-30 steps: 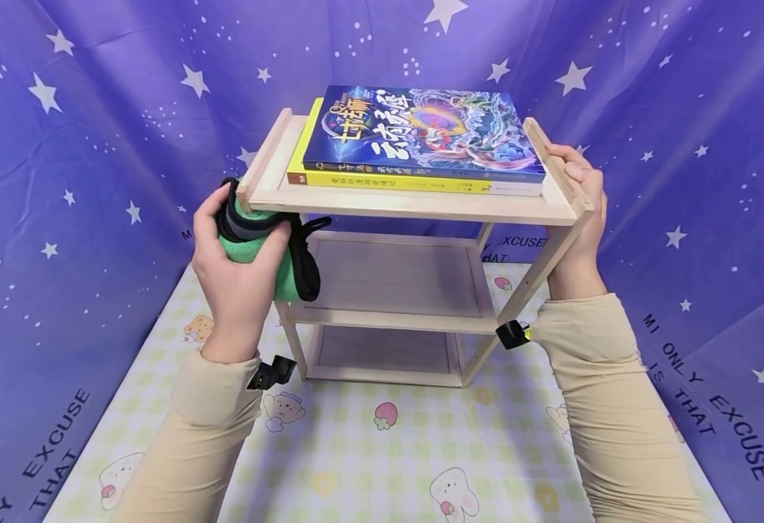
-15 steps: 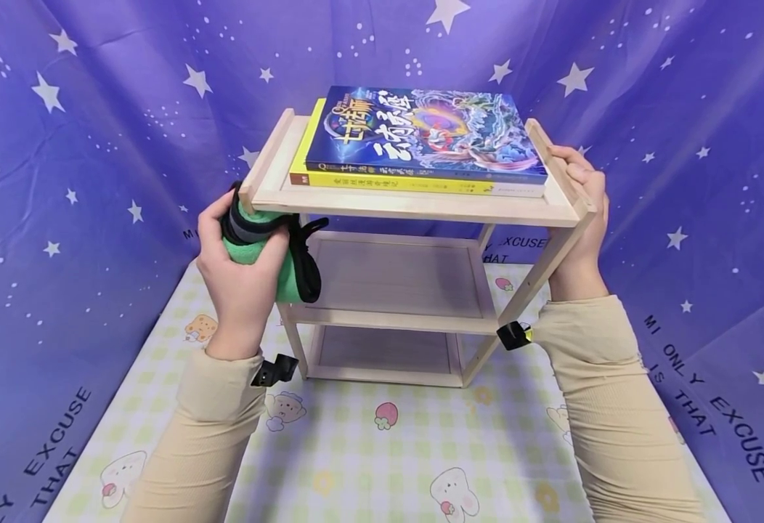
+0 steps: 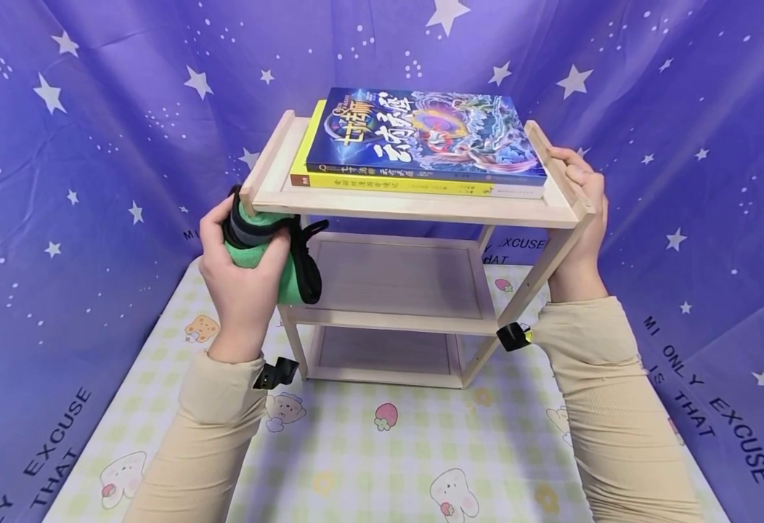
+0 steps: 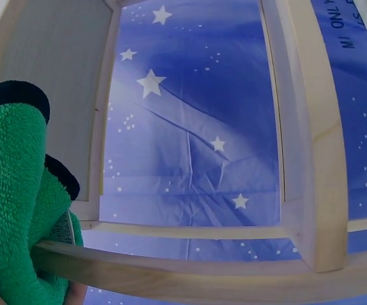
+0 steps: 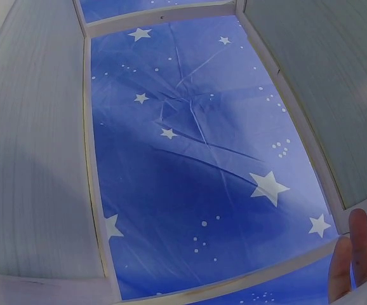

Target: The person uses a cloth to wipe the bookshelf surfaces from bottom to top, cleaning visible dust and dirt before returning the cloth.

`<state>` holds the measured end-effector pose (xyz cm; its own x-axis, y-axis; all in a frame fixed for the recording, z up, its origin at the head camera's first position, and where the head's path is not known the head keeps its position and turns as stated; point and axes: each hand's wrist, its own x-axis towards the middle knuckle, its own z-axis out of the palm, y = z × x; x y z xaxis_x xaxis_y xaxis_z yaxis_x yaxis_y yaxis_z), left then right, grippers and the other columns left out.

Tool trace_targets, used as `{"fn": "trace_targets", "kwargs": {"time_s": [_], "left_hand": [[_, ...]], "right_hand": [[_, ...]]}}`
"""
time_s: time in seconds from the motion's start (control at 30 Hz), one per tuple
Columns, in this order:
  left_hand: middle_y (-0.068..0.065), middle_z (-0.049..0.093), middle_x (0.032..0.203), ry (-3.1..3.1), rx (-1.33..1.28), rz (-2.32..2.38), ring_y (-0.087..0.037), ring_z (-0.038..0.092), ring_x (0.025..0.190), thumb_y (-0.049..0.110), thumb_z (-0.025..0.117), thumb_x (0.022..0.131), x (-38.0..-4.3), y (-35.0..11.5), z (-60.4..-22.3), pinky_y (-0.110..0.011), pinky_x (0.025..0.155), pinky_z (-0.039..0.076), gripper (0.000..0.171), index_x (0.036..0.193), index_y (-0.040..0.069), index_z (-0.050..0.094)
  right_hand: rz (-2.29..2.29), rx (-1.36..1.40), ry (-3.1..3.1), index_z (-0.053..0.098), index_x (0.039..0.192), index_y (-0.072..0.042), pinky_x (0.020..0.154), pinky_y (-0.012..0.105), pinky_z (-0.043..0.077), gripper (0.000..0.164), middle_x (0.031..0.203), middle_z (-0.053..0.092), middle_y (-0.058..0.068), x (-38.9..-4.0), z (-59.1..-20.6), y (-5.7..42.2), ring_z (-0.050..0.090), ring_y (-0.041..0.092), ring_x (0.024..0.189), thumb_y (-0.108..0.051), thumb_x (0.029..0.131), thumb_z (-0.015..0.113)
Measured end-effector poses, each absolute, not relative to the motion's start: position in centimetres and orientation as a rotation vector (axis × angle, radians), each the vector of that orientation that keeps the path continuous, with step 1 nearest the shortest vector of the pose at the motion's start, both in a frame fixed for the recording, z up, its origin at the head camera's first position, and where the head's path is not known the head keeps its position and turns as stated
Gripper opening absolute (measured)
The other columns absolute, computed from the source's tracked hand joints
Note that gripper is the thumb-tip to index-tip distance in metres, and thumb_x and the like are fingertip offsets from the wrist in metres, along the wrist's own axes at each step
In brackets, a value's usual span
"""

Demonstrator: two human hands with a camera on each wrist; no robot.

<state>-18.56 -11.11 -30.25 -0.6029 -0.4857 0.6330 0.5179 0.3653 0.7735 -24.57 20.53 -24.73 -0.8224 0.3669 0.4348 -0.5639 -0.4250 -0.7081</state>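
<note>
A green cloth (image 3: 251, 256) with black edging is bunched in my left hand (image 3: 238, 298), thumb in front and fingers behind. It is pressed round the front left corner of a pale wooden shelf (image 3: 415, 209), just under the top board. In the left wrist view the cloth (image 4: 9, 190) folds over a wooden bar (image 4: 202, 276). My right hand (image 3: 578, 240) holds the shelf's right side, fingers over the top rail. The right wrist view shows its fingertips (image 5: 359, 238) at the frame. On the top board lie a blue illustrated book (image 3: 434, 134) and, beneath it, a yellow book (image 3: 356, 180).
The shelf's middle board (image 3: 395, 280) and bottom board (image 3: 385, 352) lie below the top. A checked tablecloth (image 3: 369, 465) with cartoon prints covers the table. Purple star-patterned curtain (image 3: 127, 145) closes in the back and both sides.
My left hand and the cloth have shifted very slightly down and to the right. The right hand, shelf and books stay as they were.
</note>
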Motion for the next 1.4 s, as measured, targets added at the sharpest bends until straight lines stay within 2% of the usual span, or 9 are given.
{"fn": "trace_targets", "kwargs": {"time_s": [0.57,0.8,1.27,1.4], "left_hand": [[-0.008,0.068,0.121,-1.741,-0.001,-1.386,-0.007,0.059,0.100,0.016,0.077,0.080,-18.4,-11.1,-30.8,-0.022,0.087,0.046,0.056,0.131,0.008,0.055],[-0.006,0.068,0.120,-1.768,0.031,-1.395,-0.007,0.058,0.099,0.018,0.078,0.081,-18.2,-11.1,-31.7,-0.022,0.086,0.044,0.055,0.131,0.008,0.055],[-0.012,0.068,0.120,-1.798,0.034,-1.367,-0.015,0.060,0.098,0.018,0.076,0.083,-18.2,-11.1,-33.1,-0.022,0.082,0.044,0.055,0.132,0.005,0.054],[-0.012,0.068,0.120,-1.790,0.038,-1.371,-0.016,0.061,0.099,0.017,0.076,0.082,-18.1,-11.0,-33.5,-0.022,0.083,0.043,0.055,0.131,0.005,0.054]], "right_hand": [[2.269,0.292,-1.217,0.072,0.095,-0.002,0.077,0.019,0.049,0.038,0.113,0.062,0.015,-24.5,-24.7,20.5,0.058,0.016,0.094,-0.009,0.096,0.034],[2.262,0.292,-1.233,0.072,0.096,-0.002,0.075,0.018,0.049,0.039,0.119,0.059,0.017,-24.5,-24.7,20.5,0.058,0.016,0.095,-0.009,0.097,0.033],[2.270,0.308,-1.209,0.072,0.095,-0.002,0.078,0.020,0.048,0.039,0.115,0.061,0.015,-24.7,-24.7,20.5,0.056,0.017,0.097,-0.008,0.096,0.034],[2.275,0.307,-1.204,0.072,0.094,-0.001,0.071,0.018,0.047,0.038,0.113,0.062,0.015,-24.7,-24.7,20.6,0.057,0.015,0.089,-0.008,0.096,0.034]]}}
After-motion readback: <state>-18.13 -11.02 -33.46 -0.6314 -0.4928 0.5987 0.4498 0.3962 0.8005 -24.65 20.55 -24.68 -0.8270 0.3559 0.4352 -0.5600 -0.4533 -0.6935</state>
